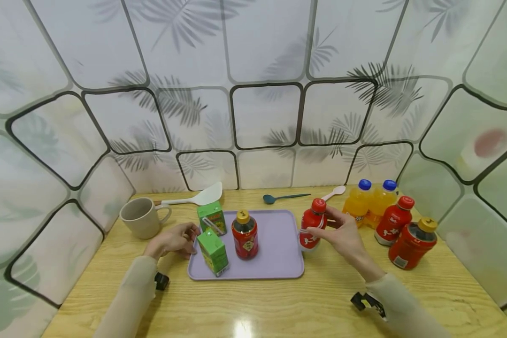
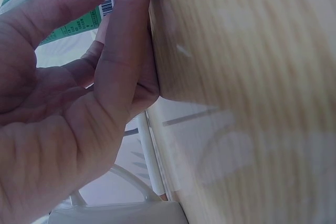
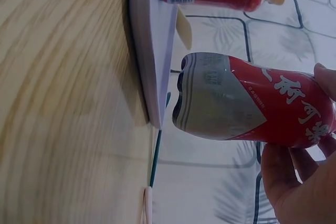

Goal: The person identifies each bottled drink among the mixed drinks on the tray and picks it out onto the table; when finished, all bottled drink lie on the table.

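My right hand (image 1: 344,234) grips a red cola bottle (image 1: 311,225) with thumb and fingers around its upper part. The bottle hangs slightly tilted above the right rim of a pale purple tray (image 1: 279,249); in the right wrist view its silver base (image 3: 202,98) is off the table. My left hand (image 1: 177,240) pinches the tray's left rim, fingers curled, beside two green juice boxes. One juice box (image 1: 213,253) stands near the front left corner, the other (image 1: 212,217) behind it, with a straw on its side. A yellow-capped dark drink bottle (image 1: 246,237) stands mid-tray.
Left of the tray is a beige mug (image 1: 139,218); a white spatula (image 1: 207,195), dark spoon (image 1: 274,199) and pink spoon (image 1: 335,191) lie behind. At right stand orange soda bottles (image 1: 357,202), another red bottle (image 1: 394,220) and a yellow-capped bottle (image 1: 413,244). Patterned curtain walls (image 1: 266,117) surround the table.
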